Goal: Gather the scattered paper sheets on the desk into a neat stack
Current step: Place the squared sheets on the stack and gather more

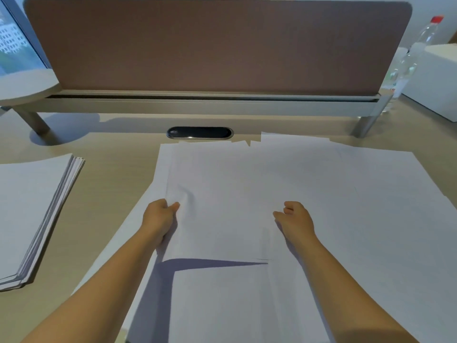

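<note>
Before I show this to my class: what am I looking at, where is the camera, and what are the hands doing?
One picture, taken by a camera worn on a person's head, looking down at a desk. No machine: just two bare hands. The left hand pinches the edge of a raised paper sheet; the right hand rests, loosely curled, on loose overlapping sheets. A neater paper stack lies at the left. Behind are a brown divider screen, an oval cable port and a clear bottle.
</note>
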The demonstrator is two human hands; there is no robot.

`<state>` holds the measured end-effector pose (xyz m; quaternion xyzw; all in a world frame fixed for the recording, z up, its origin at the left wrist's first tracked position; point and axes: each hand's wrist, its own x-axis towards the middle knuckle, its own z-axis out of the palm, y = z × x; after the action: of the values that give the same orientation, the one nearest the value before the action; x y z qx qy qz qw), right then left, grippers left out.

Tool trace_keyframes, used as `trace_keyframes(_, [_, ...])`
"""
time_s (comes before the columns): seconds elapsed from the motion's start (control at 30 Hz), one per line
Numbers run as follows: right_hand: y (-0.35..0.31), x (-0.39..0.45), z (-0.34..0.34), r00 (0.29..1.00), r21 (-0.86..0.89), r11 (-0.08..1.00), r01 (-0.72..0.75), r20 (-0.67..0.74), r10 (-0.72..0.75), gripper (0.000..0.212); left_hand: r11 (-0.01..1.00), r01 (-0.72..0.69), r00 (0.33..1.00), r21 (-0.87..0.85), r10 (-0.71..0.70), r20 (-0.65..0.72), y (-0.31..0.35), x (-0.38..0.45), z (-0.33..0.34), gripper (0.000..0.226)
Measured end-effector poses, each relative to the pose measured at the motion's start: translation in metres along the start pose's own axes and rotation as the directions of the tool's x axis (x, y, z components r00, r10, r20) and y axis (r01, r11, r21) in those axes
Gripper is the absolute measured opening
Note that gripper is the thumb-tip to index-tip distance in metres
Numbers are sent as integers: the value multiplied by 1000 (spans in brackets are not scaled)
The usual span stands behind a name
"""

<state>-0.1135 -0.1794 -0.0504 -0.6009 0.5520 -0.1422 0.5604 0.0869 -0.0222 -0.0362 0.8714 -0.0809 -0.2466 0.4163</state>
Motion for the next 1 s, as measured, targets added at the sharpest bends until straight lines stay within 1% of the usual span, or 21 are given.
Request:
trace_keyframes(0.03, [-2,-1,1,1000,-3,1000,-11,8,11,47,999,25,1000,-32,-25,3,-3,1,-6,43])
trace_keyframes(0.1, [-8,-4,2,997,39,997,-62,42,61,15,993,83,995,-86,-78,64,-8,0,-14,40])
trace_keyframes(0.17, [-16,-8,4,988,95,989,-111,119,99,28,990,134,980,-52,-124,158,-13,-2,-18,36])
trace_keyframes(0.23, [-20,-12,8,979,110,986,-127,174,106,30,988,122,973,96,-139,187,-17,-5,-20,38])
trace_keyframes(0.3, [-18,-14,12,973,123,982,-140,200,114,23,963,68,986,261,-105,129,-23,-6,-22,35])
trace_keyframes(0.37, [-14,-16,17,981,125,985,-120,165,98,15,942,2,999,336,-16,38,-31,-6,-26,25])
trace_keyframes(0.4, [-8,-12,19,984,126,986,-110,153,90,23,940,-27,1000,340,26,9,-33,-8,-28,20])
trace_keyframes(0.43, [-9,-17,21,989,127,989,-80,138,62,29,947,-54,998,316,60,-7,-36,-9,-30,17])
trace_keyframes(0.47, [-8,-16,25,990,128,989,-74,131,57,46,963,-71,997,260,76,-10,-38,-10,-32,17])
trace_keyframes(0.5, [-11,-21,28,991,123,991,-57,125,41,30,979,-77,997,188,79,-5,-40,-11,-35,21])
trace_keyframes(0.53, [-11,-19,31,989,136,988,-71,136,52,43,990,-73,997,121,72,12,-39,-14,-38,25])
trace_keyframes(0.57, [-17,-24,34,982,133,986,-102,172,79,30,994,-75,997,75,72,38,-38,-17,-39,29])
trace_keyframes(0.6, [-23,-28,37,976,149,983,-110,202,79,35,996,-78,995,43,75,63,-37,-21,-41,32])
trace_keyframes(0.67, [-27,-32,39,966,118,990,-81,254,49,32,996,-93,991,-8,94,99,-33,-29,-42,34])
trace_keyframes(0.77, [-23,-33,30,983,-4,998,70,173,-68,10,991,-123,979,-58,131,154,-27,-37,-32,31])
trace_keyframes(0.8, [-21,-34,23,988,-46,995,89,129,-83,12,989,-138,973,-47,144,179,-26,-38,-25,29])
trace_keyframes(0.83, [-17,-32,14,992,-88,992,95,88,-88,21,985,-167,965,-34,171,197,-25,-40,-18,27])
trace_keyframes(0.9, [-7,-34,-6,995,-143,985,92,35,-88,32,962,-272,942,-15,269,199,-21,-46,-1,23])
trace_keyframes(0.93, [-3,-37,-18,995,-166,982,95,10,-95,32,946,-320,933,45,307,190,-20,-48,8,15])
trace_keyframes(0.97, [3,-39,-27,994,-198,975,98,-25,-105,34,922,-356,928,153,330,174,-19,-50,16,11])
trace_keyframes(1.0, [9,-41,-37,990,-256,962,96,-73,-118,39,882,-366,930,298,330,165,-21,-51,22,33])
